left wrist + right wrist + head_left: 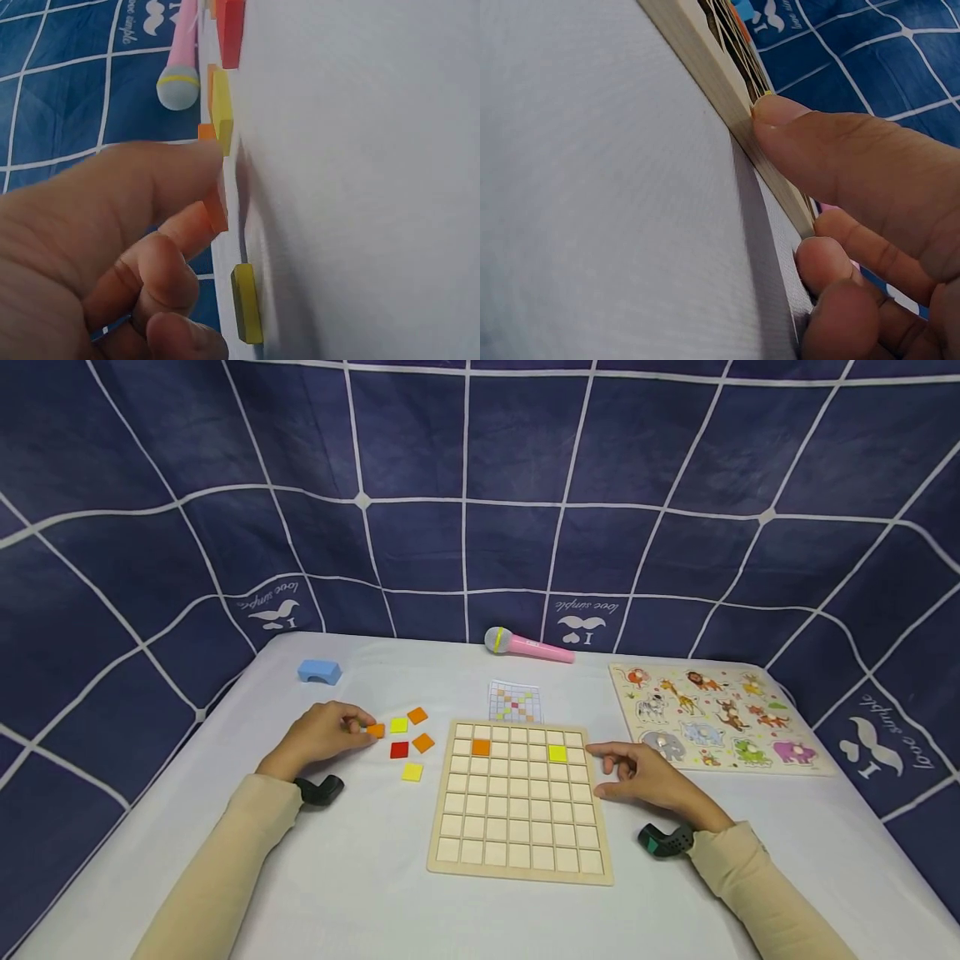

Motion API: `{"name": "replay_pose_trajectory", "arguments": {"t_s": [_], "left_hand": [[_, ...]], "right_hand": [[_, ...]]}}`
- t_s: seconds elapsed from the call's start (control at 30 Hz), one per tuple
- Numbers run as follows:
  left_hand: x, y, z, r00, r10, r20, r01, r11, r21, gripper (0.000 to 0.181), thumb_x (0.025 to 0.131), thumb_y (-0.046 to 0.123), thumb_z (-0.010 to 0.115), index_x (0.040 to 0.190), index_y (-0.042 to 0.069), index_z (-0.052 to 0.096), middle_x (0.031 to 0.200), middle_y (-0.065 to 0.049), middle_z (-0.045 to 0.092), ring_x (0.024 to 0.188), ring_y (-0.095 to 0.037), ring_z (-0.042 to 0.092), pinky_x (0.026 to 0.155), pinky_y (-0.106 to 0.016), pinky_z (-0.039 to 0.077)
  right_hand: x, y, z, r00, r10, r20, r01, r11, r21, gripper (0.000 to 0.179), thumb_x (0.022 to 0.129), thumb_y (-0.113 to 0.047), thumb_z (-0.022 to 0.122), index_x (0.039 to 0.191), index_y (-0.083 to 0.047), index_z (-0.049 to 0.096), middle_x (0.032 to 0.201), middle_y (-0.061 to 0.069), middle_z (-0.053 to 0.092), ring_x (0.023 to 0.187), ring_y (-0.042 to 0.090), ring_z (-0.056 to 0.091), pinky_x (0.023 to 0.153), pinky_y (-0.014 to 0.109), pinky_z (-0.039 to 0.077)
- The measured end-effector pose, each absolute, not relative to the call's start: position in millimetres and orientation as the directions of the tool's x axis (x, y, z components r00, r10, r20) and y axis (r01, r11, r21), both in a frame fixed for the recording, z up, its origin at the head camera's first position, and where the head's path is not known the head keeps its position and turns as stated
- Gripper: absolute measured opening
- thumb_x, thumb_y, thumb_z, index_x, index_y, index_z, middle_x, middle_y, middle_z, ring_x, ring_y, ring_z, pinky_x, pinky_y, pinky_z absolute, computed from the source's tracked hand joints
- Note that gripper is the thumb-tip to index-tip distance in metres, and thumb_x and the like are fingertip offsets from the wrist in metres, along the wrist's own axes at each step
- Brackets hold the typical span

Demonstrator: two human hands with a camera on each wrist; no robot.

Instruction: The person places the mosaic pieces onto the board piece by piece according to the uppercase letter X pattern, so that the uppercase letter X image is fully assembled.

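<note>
My left hand (324, 732) pinches an orange square tile (376, 730) between thumb and fingertips, just off or on the cloth; I cannot tell which. The left wrist view shows that tile (215, 208) partly behind the thumb. Right of it lie a yellow tile (398, 725), a red tile (399, 750), another yellow tile (412, 772) and two more orange tiles (423, 743). A wooden grid board (517, 877) lies flat in the middle, with one orange tile (481, 747) and one yellow-green tile (557, 753) in its cells. My right hand (637, 772) touches the board's right edge with thumb and forefinger.
A printed pattern card (514, 702) lies behind the board, with a pink toy microphone (531, 647) farther back. At the back left stands a blue arch block (319, 672). An animal puzzle board (720, 718) lies at the right. Dark checked cloth (517, 543) hangs behind the table.
</note>
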State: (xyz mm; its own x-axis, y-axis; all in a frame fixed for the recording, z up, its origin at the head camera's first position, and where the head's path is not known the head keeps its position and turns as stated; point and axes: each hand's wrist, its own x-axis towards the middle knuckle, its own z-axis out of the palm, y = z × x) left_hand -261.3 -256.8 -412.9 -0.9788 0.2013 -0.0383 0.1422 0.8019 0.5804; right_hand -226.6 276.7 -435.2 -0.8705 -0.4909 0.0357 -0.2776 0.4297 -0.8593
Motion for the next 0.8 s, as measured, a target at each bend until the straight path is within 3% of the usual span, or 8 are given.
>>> {"name": "replay_pose_trajectory", "arguments": {"t_s": [0.3, 0.8], "left_hand": [[-260.4, -249.4, -404.1, -0.985, 0.17, -0.006, 0.131, 0.782, 0.609, 0.032, 0.088, 0.024, 0.088, 0.114, 0.007, 0.081, 0.08, 0.0, 0.057, 0.069, -0.021, 0.049, 0.061, -0.033, 0.035], [-247.1, -217.5, -387.1, -0.974, 0.207, 0.091, 0.216, 0.736, 0.642, 0.026, 0.083, 0.02, 0.089, 0.106, 0.011, 0.082, 0.08, 0.001, 0.056, 0.074, -0.022, 0.051, 0.062, -0.032, 0.039]], "right_hand": [[-226.0, 277.6, -435.9, -0.874, -0.485, 0.035, -0.277, 0.436, -0.856, 0.062, 0.085, -0.003, 0.09, 0.139, 0.013, 0.063, 0.097, 0.008, 0.061, 0.067, 0.006, 0.046, 0.059, 0.022, 0.039], [-226.1, 276.6, -433.4, -0.872, -0.489, 0.025, -0.27, 0.438, -0.857, 0.063, 0.085, -0.002, 0.09, 0.14, 0.013, 0.063, 0.097, 0.009, 0.06, 0.066, 0.006, 0.044, 0.058, 0.022, 0.038]]}}
